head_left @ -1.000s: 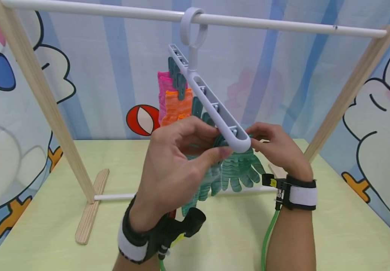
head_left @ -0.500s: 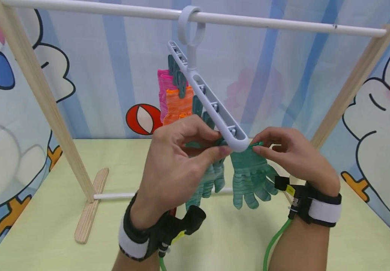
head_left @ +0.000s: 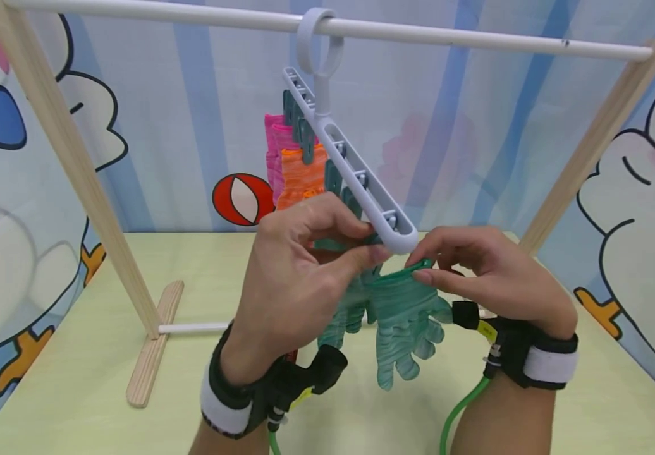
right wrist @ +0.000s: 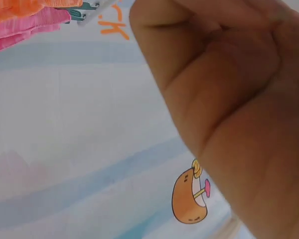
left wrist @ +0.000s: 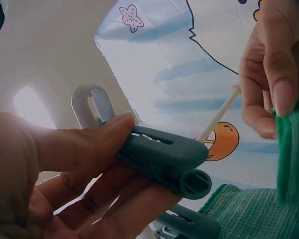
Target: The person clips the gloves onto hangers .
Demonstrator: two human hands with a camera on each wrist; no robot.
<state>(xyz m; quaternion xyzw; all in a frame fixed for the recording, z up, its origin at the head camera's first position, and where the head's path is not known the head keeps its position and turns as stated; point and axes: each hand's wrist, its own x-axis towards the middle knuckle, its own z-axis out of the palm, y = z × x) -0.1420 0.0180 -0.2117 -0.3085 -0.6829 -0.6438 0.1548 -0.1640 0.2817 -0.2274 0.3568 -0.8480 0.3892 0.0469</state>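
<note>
My left hand point(head_left: 299, 284) pinches a dark green clothespin point(left wrist: 164, 154) between thumb and fingers, beneath the near end of a pale grey clip hanger point(head_left: 356, 170). The head view mostly hides this clothespin. My right hand point(head_left: 487, 272) pinches the cuff of a green striped glove point(head_left: 407, 309), whose fingers dangle downward. In the left wrist view, the held cuff point(left wrist: 293, 154) is apart from the clothespin. Another green glove point(left wrist: 244, 209) hangs behind, partly hidden in the head view. Farther along the hanger, clothespins hold orange point(head_left: 301, 174) and pink point(head_left: 276, 145) knitted items.
The hanger hooks over a white rail point(head_left: 452, 38) on a wooden stand point(head_left: 77, 170). A lower white bar point(head_left: 191, 328) joins the stand's feet above the pale yellow table point(head_left: 77, 392). A cartoon-printed curtain point(head_left: 191, 114) encloses the back and sides.
My right hand has drawn the green glove away from the hanger's near end, first rightward, then slightly lower, with the glove swinging back left. My left hand stays at the clothespin.
</note>
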